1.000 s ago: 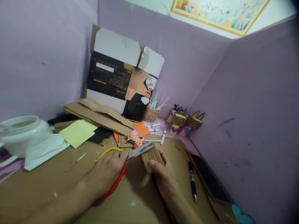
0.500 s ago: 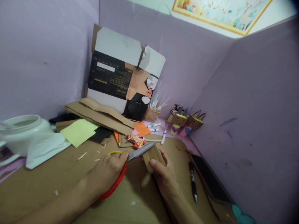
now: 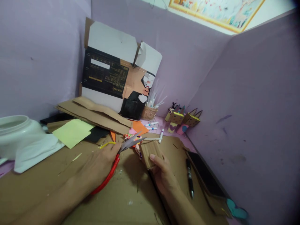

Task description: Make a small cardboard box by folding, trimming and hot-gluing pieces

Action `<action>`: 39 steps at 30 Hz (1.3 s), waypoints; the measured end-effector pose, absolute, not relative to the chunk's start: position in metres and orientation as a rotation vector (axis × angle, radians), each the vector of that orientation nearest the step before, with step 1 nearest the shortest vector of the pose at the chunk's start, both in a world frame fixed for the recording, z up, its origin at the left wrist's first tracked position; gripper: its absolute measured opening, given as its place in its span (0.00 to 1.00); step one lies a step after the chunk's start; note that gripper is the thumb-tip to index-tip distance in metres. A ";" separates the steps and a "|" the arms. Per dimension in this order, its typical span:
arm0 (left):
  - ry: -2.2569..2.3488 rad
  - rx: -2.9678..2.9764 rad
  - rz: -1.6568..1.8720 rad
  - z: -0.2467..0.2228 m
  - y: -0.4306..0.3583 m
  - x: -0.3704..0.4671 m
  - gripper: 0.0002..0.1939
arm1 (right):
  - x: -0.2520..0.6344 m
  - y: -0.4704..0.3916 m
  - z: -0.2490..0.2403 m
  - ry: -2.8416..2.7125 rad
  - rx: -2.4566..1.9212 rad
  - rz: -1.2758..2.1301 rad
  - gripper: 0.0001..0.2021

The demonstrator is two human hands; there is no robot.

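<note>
My left hand (image 3: pixel 103 162) is wrapped round the red and yellow handles of the scissors (image 3: pixel 130 142). Their blades are slightly parted and point up and right, just left of a small ribbed cardboard piece (image 3: pixel 150 153). That brown piece is gripped in my right hand (image 3: pixel 162 170), the thumb lying on its face. Blades and cardboard appear apart. Behind them, a colourful patterned scrap (image 3: pixel 138 149) lies on the cardboard-covered table (image 3: pixel 117 200).
Cardboard strips (image 3: pixel 98 117), yellow-green paper (image 3: pixel 72 132) and a white pot (image 3: pixel 21 134) are at left. An unfolded box (image 3: pixel 105 72) leans on the wall. Right are a pen (image 3: pixel 189 178), a dark tablet-like object (image 3: pixel 206 175) and small cardboard figures (image 3: pixel 175 118).
The scissors have moved left, away from the cardboard piece, and their blades have parted. The cardboard piece has turned more upright in my right hand. The whole view has shifted slightly.
</note>
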State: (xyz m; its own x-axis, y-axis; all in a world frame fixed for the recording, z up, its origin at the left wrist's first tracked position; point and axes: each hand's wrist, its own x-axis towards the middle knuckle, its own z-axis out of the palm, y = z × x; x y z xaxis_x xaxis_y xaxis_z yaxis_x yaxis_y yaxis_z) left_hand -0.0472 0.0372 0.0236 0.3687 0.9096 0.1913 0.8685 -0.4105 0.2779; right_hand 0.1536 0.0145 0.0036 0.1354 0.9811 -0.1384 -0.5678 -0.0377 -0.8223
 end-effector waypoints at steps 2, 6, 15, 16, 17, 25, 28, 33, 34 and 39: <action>1.662 2.615 0.408 0.023 0.036 -0.047 0.23 | 0.153 0.015 0.004 -0.586 -0.907 1.358 0.29; 1.703 2.770 0.403 0.017 0.033 -0.046 0.24 | 0.153 0.014 0.006 -0.575 -0.902 1.327 0.26; 1.709 2.669 0.306 0.011 0.035 -0.049 0.27 | 0.152 0.015 0.010 -0.537 -0.904 1.287 0.29; 1.710 2.655 0.300 0.011 0.035 -0.049 0.27 | 0.152 0.015 0.010 -0.532 -0.896 1.287 0.28; 1.708 2.648 0.296 0.011 0.035 -0.050 0.26 | 0.152 0.015 0.010 -0.526 -0.891 1.289 0.28; 1.727 2.700 0.218 0.014 0.036 -0.051 0.23 | 0.154 0.013 0.006 -0.598 -0.878 1.312 0.26; 1.709 2.716 0.198 0.018 0.035 -0.050 0.23 | 0.156 0.014 0.004 -0.611 -0.892 1.306 0.26; 1.702 2.660 0.199 0.020 0.034 -0.051 0.21 | 0.157 0.015 0.001 -0.609 -0.903 1.319 0.27; 1.700 2.643 0.203 0.019 0.034 -0.052 0.20 | 0.157 0.015 0.001 -0.604 -0.905 1.318 0.27; 1.672 2.585 0.217 0.020 0.033 -0.052 0.20 | 0.158 0.016 -0.002 -0.638 -0.912 1.301 0.26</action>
